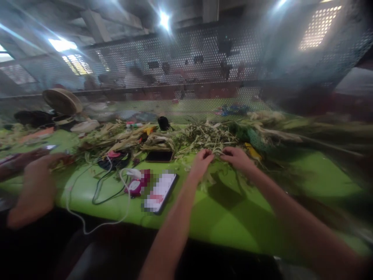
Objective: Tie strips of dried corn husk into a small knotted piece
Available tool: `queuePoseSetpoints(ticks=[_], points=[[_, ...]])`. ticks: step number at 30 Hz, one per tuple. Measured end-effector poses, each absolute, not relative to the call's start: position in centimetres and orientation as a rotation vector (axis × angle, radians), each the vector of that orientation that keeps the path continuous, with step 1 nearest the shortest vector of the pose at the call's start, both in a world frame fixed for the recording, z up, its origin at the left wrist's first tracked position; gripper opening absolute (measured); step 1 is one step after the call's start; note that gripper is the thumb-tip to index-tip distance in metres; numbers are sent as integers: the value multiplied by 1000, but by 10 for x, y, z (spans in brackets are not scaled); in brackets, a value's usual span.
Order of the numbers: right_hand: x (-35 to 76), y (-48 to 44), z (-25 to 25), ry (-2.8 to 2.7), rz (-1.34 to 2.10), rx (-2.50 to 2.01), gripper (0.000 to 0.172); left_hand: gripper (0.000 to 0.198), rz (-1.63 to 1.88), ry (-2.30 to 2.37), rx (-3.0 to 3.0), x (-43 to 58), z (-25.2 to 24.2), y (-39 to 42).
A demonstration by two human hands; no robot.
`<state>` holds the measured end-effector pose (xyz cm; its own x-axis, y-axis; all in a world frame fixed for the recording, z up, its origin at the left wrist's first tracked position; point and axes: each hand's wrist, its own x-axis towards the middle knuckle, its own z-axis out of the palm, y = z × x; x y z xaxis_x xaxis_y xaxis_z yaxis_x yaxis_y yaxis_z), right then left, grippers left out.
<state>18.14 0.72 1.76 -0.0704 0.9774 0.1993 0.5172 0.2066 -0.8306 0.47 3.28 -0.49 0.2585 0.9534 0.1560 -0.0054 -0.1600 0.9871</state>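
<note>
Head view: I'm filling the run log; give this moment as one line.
left hand: on dry plant strips | right hand: same pile | grip: blurred | table: green

2 hands (201,161) (237,157), 2 phones (159,156) (161,191), 2 cables (blk (100,190), wht (126,210))

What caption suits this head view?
Left hand and right hand pinch dried plant strips on a green table.

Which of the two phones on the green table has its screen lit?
The phone near the front edge of the table, beside the pink gadget; its screen glows. The other phone, farther back by the plant stalks, is dark.
</note>
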Motion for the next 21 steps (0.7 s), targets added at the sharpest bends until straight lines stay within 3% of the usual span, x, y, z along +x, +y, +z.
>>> queuePoseSetpoints(ticks=[12, 21], points=[[198, -6, 25, -1686, 505, -1578, 14, 15, 969, 980, 1610, 3, 2, 32], [256, -102, 33, -1561, 227, -1766, 33, 14, 1052, 1034, 1423, 2, -10, 44]])
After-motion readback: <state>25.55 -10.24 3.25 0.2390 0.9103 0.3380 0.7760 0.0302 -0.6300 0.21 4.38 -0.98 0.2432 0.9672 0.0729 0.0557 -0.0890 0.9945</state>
